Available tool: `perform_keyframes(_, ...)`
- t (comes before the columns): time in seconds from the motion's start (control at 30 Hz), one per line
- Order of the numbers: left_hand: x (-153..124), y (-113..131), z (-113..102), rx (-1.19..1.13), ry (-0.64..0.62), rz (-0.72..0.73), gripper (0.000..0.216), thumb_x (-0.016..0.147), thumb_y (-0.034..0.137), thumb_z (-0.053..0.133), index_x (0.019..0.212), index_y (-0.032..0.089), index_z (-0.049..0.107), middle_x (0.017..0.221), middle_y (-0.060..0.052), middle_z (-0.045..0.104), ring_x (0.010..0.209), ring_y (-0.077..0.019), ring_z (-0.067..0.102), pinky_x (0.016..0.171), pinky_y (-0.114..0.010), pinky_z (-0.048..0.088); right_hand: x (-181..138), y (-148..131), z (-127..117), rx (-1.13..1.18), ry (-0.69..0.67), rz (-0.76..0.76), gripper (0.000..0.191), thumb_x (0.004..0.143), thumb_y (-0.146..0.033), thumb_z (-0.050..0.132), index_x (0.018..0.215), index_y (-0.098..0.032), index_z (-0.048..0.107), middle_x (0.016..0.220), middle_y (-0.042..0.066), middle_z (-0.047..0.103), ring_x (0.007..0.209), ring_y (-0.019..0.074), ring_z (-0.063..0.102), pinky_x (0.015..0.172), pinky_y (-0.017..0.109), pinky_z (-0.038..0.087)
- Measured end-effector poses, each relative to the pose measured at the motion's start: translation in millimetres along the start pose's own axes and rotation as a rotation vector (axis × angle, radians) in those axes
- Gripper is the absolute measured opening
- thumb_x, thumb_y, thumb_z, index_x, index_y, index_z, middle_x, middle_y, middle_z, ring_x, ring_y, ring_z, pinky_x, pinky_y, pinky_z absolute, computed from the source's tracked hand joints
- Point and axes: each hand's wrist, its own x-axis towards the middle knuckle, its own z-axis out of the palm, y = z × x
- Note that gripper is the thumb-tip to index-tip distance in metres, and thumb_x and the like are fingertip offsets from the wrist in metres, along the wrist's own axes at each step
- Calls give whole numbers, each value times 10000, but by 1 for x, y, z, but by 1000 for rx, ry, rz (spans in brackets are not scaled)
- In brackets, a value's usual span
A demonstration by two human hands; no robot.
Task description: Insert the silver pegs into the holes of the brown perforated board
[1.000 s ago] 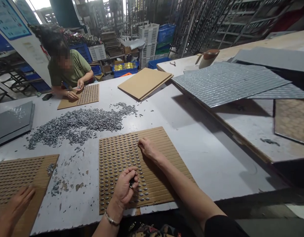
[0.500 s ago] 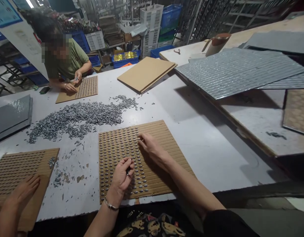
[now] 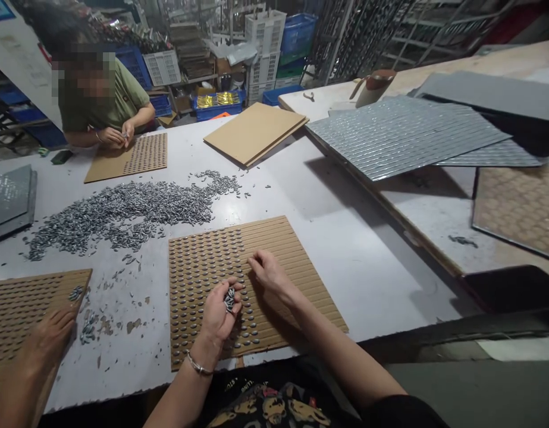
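Observation:
In front of me a brown ridged cardboard sheet (image 3: 301, 279) lies flat, with rows of small grey oval pieces (image 3: 203, 261) set along its grooves on the left part. My left hand (image 3: 220, 309) is cupped palm up over those rows, its fingers curled round a small heap of loose oval pieces (image 3: 229, 300). Over the edge of the filled area, my right hand (image 3: 267, 270) points down to the board with thumb and fingertips pinched together. Whatever is between those fingertips is hidden or too small to make out. The right part of the sheet shows bare ridges.
A big pile of oval pieces (image 3: 122, 208) spreads beyond the board. At left, a co-worker's hand (image 3: 51, 333) rests on another filled board (image 3: 19, 315). Across the table a person (image 3: 109, 107) works on a similar board (image 3: 144, 154). Cardboard sheets (image 3: 256, 131) and grey ribbed panels (image 3: 412, 134) lie farther back.
My left hand has opened upward, so the pieces in its palm now show. My right hand has come slightly nearer me along the board. The view has shifted a little to the right.

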Motion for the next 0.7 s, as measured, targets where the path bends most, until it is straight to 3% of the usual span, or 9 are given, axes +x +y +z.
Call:
perform_keyframes(0.07,0,2,-3,23,-28,-5,298,730,280,710,953,115,602,756,-46,622,531,-71,499,372,-141,296,17,5,5,-117,57,16,204,875,-273,508,703,-184,573,732,33,608,709,157,535,668,256,402)
perform_keyframes(0.27,-4,3,-9,133,-51,10,279,764,357,686,907,166,544,725,-7,612,484,-61,480,342,-128,251,35,4,18,-345,-11,63,209,912,-292,509,766,-188,615,829,70,651,789,187,573,713,277,393)
perform_keyframes(0.37,-7,4,-10,140,-63,19,285,749,362,701,882,169,539,717,-1,612,481,-59,479,344,-128,254,38,2,20,-373,-24,104,155,900,-275,526,814,-180,612,851,84,656,789,199,583,702,284,397)
perform_keyframes(0.47,-10,6,-10,126,-76,35,308,744,379,704,909,157,568,722,-9,619,486,-63,483,348,-136,263,32,-3,17,-287,41,98,165,878,-245,547,1013,-157,582,845,73,653,760,193,586,684,280,414)
perform_keyframes(0.57,-14,8,-7,144,-75,89,362,784,436,653,992,143,609,749,-32,635,498,-75,505,353,-149,276,8,-17,7,-97,63,-67,172,910,-259,505,1027,-166,589,811,50,638,751,177,584,696,274,441)
perform_keyframes(0.7,-19,4,3,206,-25,132,436,813,506,593,1068,157,651,731,-28,637,469,-81,509,344,-167,271,-38,-41,-10,14,-186,-353,205,952,-281,477,992,-227,671,936,58,645,883,175,587,794,285,457)
